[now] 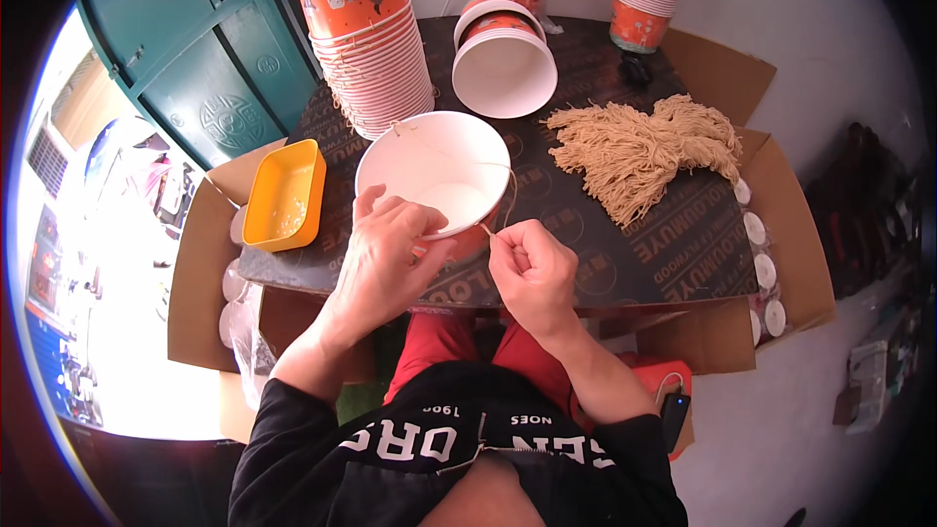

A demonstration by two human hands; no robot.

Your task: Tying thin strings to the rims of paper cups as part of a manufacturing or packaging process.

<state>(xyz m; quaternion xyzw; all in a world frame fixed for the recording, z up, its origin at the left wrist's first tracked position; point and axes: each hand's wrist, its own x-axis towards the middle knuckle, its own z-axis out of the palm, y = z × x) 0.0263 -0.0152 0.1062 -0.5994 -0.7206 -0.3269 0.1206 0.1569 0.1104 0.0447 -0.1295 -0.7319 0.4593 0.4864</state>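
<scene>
A paper bucket (439, 168), white inside and orange outside, stands tilted toward me near the front of the dark table. My left hand (386, 246) grips its near rim, with fingertips inside and the thumb at the outer wall. Just right of that rim, my right hand (535, 275) is closed in a pinch on the end of a thin beige string (513, 193). This string runs along the bucket's right side, and a strand also crosses its mouth from the far rim. Whether it passes through holes in the wall is too small to tell.
Left of the bucket lies a yellow plastic tray (310, 197). Behind stand a tall stack of buckets (376, 73) and a bucket on its side (504, 73). A bundle of beige strings (644, 151) lies right on the tabletop (586, 273). Open cardboard boxes (795, 234) flank the table.
</scene>
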